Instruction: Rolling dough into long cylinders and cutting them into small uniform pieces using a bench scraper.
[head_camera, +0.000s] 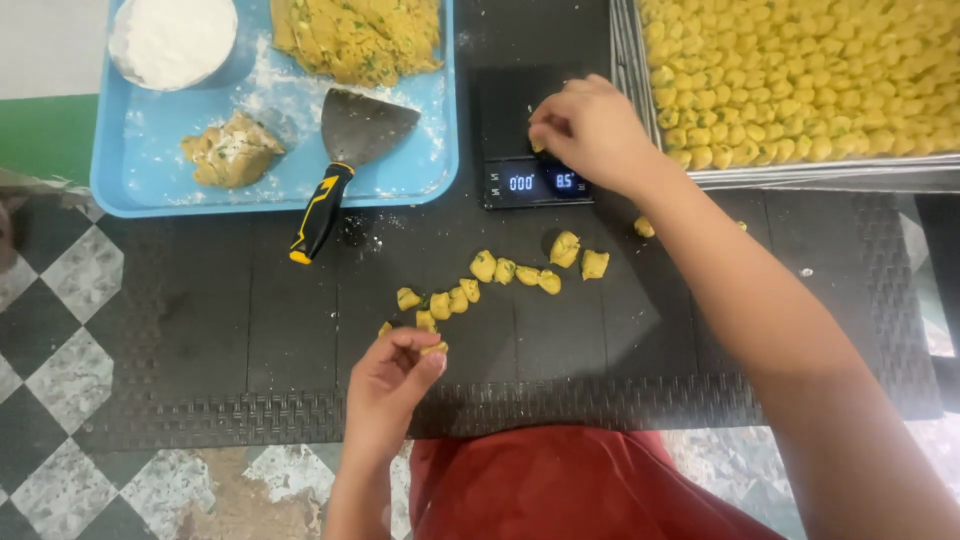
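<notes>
Scale (520, 110) sits between tray (120, 190) and pan (640, 120), dough pieces (500, 270) apparently before it.

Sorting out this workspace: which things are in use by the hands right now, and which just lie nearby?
In use: left hand pinching a dough piece; right hand over the scale; loose dough pieces.

Lying nearby: scraper, blue tray, flour bowl, metal tray of shaped pieces.

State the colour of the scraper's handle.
The scraper handle is black with yellow accents, shown best in the head view.
</notes>
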